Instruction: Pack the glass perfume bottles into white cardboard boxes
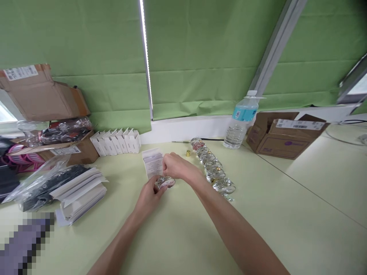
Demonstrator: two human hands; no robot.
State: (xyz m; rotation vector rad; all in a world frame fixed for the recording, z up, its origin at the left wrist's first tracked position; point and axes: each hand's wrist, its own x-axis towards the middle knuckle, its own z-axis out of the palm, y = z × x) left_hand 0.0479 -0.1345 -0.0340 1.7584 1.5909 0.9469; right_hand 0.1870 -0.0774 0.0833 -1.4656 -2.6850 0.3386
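Left hand (151,190): fingers pinching a shiny, clear, rounded object (168,183) on our pale yellow-green counter (177,233), just beside a printed white carton (151,162). Right hand (174,166): fingers curled near the object; whether they pinch anything, we cannot tell.

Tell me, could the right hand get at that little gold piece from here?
Probably yes: the right hand is close to the gold piece and nothing visible stands between them, though the curled hand may need to open.
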